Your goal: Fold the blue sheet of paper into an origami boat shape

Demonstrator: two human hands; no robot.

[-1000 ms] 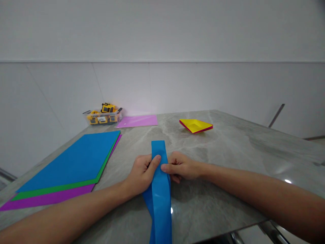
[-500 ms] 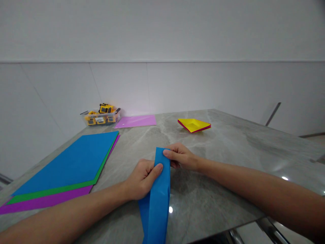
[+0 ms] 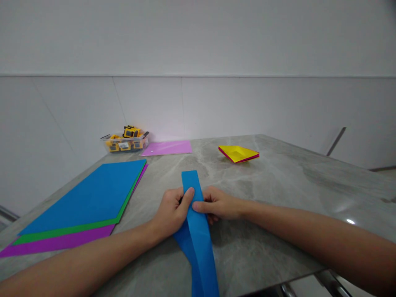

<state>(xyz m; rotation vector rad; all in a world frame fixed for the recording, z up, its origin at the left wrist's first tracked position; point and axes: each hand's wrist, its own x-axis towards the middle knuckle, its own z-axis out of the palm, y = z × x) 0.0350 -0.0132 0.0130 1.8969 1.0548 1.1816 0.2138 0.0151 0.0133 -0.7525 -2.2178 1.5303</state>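
A: Start at the left. What's lying there?

B: A blue sheet [image 3: 89, 194], flat over a green sheet [image 3: 68, 233] and a purple sheet [image 3: 62, 245]. Beyond them is a clear bin [image 3: 123, 145] of yellow toy vehicles [image 3: 132, 131], with a pink sheet [image 3: 170, 147] just right of it.

A: And the left hand [image 3: 173, 212]?

B: Its thumb presses on the blue strip [image 3: 199, 243], pinching its left edge; the fingertips underneath are hidden.

A: How far along is the folding?

B: Partway, I'd judge. The far part is a narrow band, but a loose flap slants out on the left, not in line with it. The near end leaves the view, so I can't tell how much is left.

A: How does the strip look?

B: Glossy, squared at its far end, lightly creased, at the near middle of the table [image 3: 272, 185].

A: The right hand [image 3: 222, 204]?

B: Thumb across the strip's face, fingers curled behind its right edge, pinching it. Farther off to the right sits a yellow-and-red folded paper [image 3: 238, 153], shaped like a shallow boat.
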